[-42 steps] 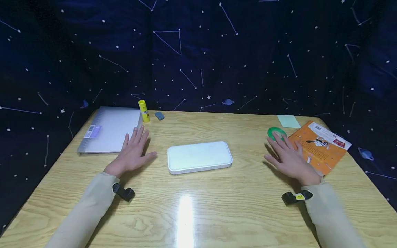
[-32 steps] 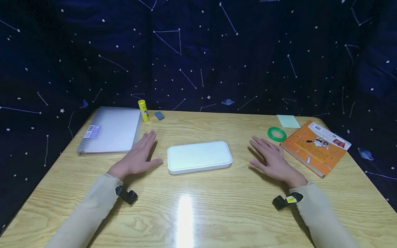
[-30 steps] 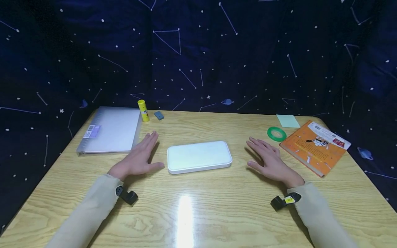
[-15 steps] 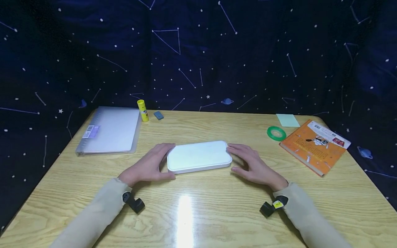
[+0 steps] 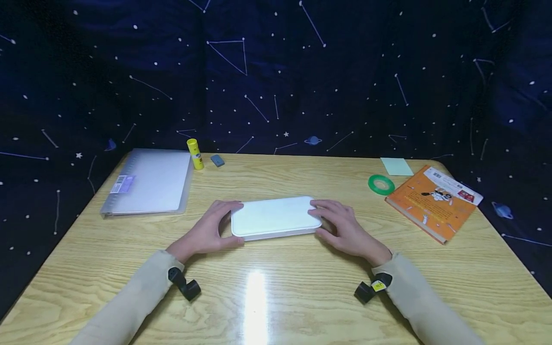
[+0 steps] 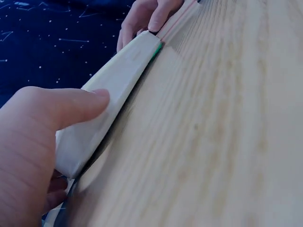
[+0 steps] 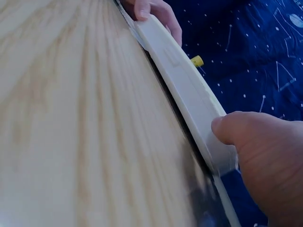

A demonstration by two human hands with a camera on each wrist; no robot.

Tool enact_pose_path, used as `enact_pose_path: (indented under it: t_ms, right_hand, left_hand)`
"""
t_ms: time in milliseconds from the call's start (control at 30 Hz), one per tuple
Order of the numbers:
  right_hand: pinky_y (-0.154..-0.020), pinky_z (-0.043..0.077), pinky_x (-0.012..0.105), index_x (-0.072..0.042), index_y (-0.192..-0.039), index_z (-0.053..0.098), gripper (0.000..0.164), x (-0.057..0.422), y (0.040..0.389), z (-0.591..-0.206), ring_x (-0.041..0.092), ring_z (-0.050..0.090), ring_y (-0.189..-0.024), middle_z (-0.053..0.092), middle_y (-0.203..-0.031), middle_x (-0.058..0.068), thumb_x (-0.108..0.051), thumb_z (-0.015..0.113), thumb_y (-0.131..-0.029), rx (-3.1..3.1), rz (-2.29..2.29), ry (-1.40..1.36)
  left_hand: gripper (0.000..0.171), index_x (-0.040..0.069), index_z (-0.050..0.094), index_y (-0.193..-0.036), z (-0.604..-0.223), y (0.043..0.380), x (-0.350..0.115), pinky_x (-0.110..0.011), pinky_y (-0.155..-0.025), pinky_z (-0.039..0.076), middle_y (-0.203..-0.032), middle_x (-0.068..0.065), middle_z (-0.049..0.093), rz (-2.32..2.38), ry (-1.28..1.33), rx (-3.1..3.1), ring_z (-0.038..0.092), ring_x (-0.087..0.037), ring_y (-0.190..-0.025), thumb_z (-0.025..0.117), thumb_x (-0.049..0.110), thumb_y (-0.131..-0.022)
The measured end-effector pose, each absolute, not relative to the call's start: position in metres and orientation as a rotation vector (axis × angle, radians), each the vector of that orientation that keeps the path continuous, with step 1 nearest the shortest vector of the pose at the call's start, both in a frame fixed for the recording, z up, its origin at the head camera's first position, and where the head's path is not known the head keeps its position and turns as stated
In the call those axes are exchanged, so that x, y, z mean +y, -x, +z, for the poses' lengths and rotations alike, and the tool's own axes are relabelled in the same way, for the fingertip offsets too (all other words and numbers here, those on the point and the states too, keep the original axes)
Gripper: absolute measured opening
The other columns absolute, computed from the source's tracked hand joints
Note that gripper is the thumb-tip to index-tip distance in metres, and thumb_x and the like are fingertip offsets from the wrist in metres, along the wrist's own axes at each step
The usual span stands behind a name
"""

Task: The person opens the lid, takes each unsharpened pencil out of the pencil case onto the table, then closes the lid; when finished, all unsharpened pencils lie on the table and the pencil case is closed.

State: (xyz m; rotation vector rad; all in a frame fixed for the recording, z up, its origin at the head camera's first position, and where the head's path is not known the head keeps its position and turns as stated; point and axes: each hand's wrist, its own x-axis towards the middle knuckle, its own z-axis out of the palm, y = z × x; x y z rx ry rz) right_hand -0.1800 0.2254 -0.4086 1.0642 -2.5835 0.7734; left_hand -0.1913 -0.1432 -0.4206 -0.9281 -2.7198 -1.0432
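Note:
A flat white case (image 5: 276,216) with rounded corners lies lengthwise across the middle of the wooden table. My left hand (image 5: 208,231) grips its left end, thumb on the near side and fingers round the far corner. At the opposite end my right hand (image 5: 350,233) holds it the same way, some fingertips over the top edge. In the left wrist view the thumb (image 6: 97,100) presses on the case's long near side. The right wrist view shows the other thumb (image 7: 225,128) against that side, and a dark strip runs along the case's lower edge.
At the back left are a spiral binder (image 5: 151,179), an upright yellow glue stick (image 5: 195,154) and a blue eraser (image 5: 217,160). A green tape roll (image 5: 381,184), pale green sticky notes (image 5: 396,166) and an orange book (image 5: 435,203) lie at the right. A starry dark curtain (image 5: 276,76) hangs behind.
Both hands have moved inward, the left from beside the binder and the right from over the tape and book. They now grip the two ends of the white case.

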Motion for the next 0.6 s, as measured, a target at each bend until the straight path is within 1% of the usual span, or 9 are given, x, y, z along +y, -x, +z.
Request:
enact_pose_path:
  t_ms: [200,300,467,600]
  right_hand:
    - [-0.090,0.029,0.048,-0.009,-0.122,0.063,0.040,0.208,0.179,-0.403,0.030,0.044,-0.126,0.055,-0.134,0.011,-0.016,0.073,-0.084,-2.543,0.728,-1.135]
    - [-0.092,0.031,0.048,-0.010,-0.120,0.064,0.039,0.197,0.179,-0.399,0.028,0.048,-0.123,0.057,-0.130,0.009,-0.018,0.073,-0.083,-2.518,0.691,-1.177]
    - [-0.093,0.042,0.047,-0.012,-0.120,0.065,0.038,0.182,0.178,-0.393,0.022,0.052,-0.119,0.060,-0.127,0.005,-0.025,0.073,-0.085,-2.505,0.601,-1.246]
    - [-0.094,0.045,0.047,-0.013,-0.122,0.064,0.037,0.172,0.179,-0.390,0.019,0.053,-0.118,0.060,-0.127,0.002,-0.029,0.069,-0.089,-2.499,0.553,-1.278]
  left_hand:
    - [0.080,0.009,0.046,-0.140,-0.419,0.188,-0.140,-0.042,-0.093,0.042,-0.128,-0.010,0.054,-1.123,0.848,-2.756,0.045,-0.021,-0.109,0.080,0.037,-0.073]
    - [0.076,0.010,0.050,-0.136,-0.419,0.188,-0.140,-0.039,-0.089,0.042,-0.122,-0.008,0.057,-1.160,0.835,-2.742,0.046,-0.020,-0.103,0.082,0.036,-0.072]
    - [0.072,0.016,0.058,-0.130,-0.419,0.188,-0.139,-0.036,-0.088,0.043,-0.116,-0.002,0.059,-1.216,0.839,-2.710,0.048,-0.016,-0.099,0.087,0.038,-0.066]
    - [0.068,0.018,0.060,-0.129,-0.419,0.187,-0.140,-0.035,-0.087,0.045,-0.113,-0.002,0.060,-1.290,0.834,-2.697,0.048,-0.016,-0.095,0.086,0.036,-0.069]
